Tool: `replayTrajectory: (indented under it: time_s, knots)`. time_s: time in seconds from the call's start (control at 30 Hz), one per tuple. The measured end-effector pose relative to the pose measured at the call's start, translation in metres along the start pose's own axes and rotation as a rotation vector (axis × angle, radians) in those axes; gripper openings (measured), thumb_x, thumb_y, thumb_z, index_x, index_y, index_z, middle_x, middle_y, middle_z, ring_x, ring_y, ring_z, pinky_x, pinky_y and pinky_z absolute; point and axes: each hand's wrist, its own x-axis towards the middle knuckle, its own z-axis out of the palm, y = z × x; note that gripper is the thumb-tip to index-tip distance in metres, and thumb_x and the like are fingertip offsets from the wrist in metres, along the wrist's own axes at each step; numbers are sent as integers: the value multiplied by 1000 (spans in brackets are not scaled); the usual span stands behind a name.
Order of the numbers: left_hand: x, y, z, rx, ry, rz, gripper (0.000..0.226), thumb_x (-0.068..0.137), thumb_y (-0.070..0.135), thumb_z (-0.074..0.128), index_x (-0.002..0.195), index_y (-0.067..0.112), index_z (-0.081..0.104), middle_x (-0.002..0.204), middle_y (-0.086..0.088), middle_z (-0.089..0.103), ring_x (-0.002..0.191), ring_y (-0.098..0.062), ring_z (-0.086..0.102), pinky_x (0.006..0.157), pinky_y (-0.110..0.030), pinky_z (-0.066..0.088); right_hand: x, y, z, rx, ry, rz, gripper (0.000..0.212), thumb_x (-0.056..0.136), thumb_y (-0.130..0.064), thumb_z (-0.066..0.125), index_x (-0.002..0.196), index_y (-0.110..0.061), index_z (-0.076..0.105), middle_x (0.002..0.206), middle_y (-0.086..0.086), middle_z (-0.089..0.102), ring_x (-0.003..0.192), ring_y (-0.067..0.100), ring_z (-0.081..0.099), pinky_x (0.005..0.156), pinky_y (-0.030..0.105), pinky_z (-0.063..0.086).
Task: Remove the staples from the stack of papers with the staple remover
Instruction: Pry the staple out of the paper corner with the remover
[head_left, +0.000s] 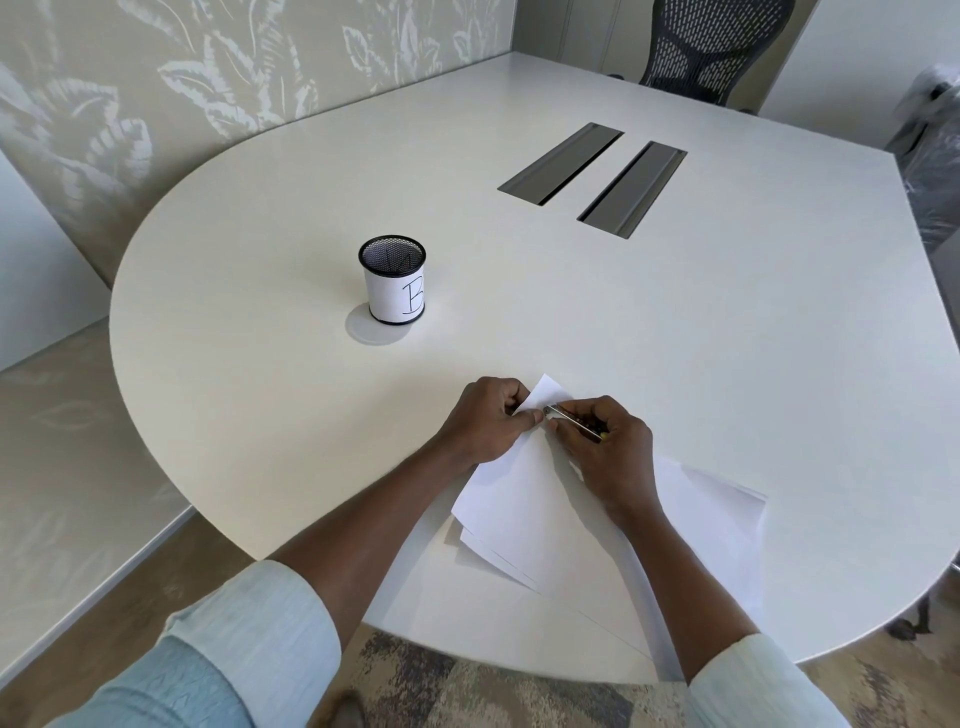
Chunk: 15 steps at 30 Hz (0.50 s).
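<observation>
A stack of white papers (524, 499) lies fanned out on the near part of the white table (675, 322), one corner pointing away from me. My left hand (485, 418) pinches that far corner between thumb and fingers. My right hand (608, 452) grips a slim metal staple remover (569, 415), whose tip touches the paper corner right beside my left thumb. The staple itself is too small to see. More loose sheets (727, 514) spread to the right under my right wrist.
A black mesh pen cup (393, 287) wrapped in white paper marked "B" stands left of centre. Two grey cable slots (592, 174) are set into the table farther back. A mesh office chair (711, 47) stands behind the far edge.
</observation>
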Motion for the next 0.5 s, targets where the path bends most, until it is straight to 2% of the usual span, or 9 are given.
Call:
replayTrajectory:
  time_s: [0.1, 0.13, 0.2, 0.27, 0.33, 0.5]
  knots:
    - [-1, 1, 0, -4, 3, -1, 20, 96, 15, 80, 88, -2, 72, 71, -9, 66, 64, -14, 47, 65, -29, 38, 0, 1, 0, 12, 5, -6, 11, 94, -17, 87, 103, -20, 82, 100, -10, 85, 93, 4, 80, 75, 21, 60]
    - [-2, 1, 0, -10, 0, -2, 19, 96, 15, 79, 88, -1, 72, 72, -13, 67, 65, -13, 47, 65, -29, 38, 0, 0, 0, 18, 5, 2, 10, 94, -20, 87, 102, -21, 82, 99, -11, 85, 90, 4, 79, 74, 22, 59]
    - [-3, 2, 0, -33, -8, 1, 18, 96, 13, 79, 91, -3, 73, 87, -28, 75, 71, -18, 52, 71, -32, 41, 1, -3, 1, 26, 6, 30, 9, 95, -26, 87, 101, -24, 81, 89, -13, 82, 77, 3, 73, 69, 27, 56]
    - [-4, 2, 0, -36, 0, 9, 18, 97, 13, 78, 91, -3, 73, 93, -31, 76, 74, -21, 53, 72, -34, 42, 2, -5, 1, 25, 2, 40, 8, 95, -29, 87, 99, -25, 81, 82, -13, 79, 69, 5, 67, 66, 32, 54]
    - [-5, 1, 0, -36, 4, 16, 16, 97, 13, 78, 91, -1, 73, 92, -30, 76, 74, -20, 54, 73, -34, 43, 1, -6, 1, 39, 7, 35, 8, 95, -28, 88, 98, -24, 81, 83, -10, 80, 68, 8, 68, 68, 37, 58]
    - [-6, 1, -2, -57, 11, 9, 14, 97, 13, 79, 92, 1, 75, 89, -25, 78, 73, -18, 56, 73, -32, 43, -1, -4, -1, 66, 15, 20, 9, 92, -18, 88, 98, -20, 82, 88, -10, 84, 73, 2, 74, 69, 24, 55]
